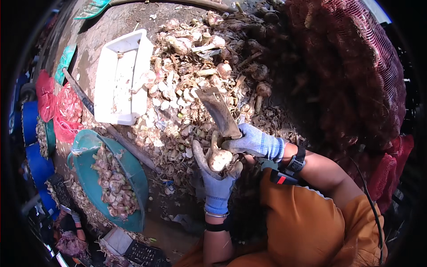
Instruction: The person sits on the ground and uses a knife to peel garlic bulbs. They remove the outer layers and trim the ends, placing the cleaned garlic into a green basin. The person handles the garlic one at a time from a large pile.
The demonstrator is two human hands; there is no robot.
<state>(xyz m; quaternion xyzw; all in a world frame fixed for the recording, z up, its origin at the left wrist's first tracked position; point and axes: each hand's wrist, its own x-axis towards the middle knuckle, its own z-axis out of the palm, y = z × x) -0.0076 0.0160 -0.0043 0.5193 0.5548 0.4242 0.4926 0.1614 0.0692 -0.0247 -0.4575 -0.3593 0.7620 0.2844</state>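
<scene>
My left hand (217,185), in a grey and blue work glove, cups a garlic bulb (220,161) from below, its cut or pale root face turned up. The bulb's short stalk (214,140) points away from me. My right hand (247,140), gloved alike, grips a wide, worn metal blade (218,111) at its near end, just beside the stalk. The right fingertips are close to the bulb; whether they touch it I cannot tell. Under and beyond both hands lies a heap of garlic bulbs (181,45), cut stalks and dry skins (173,143).
A white plastic bin (100,83) stands at left, near a teal tub (133,167) of garlic bulbs. A wooden-handled shovel (116,133) lies between them. Mesh sacks (350,66) rise at right. Another person (68,230) is at lower left, near blue drums (38,160).
</scene>
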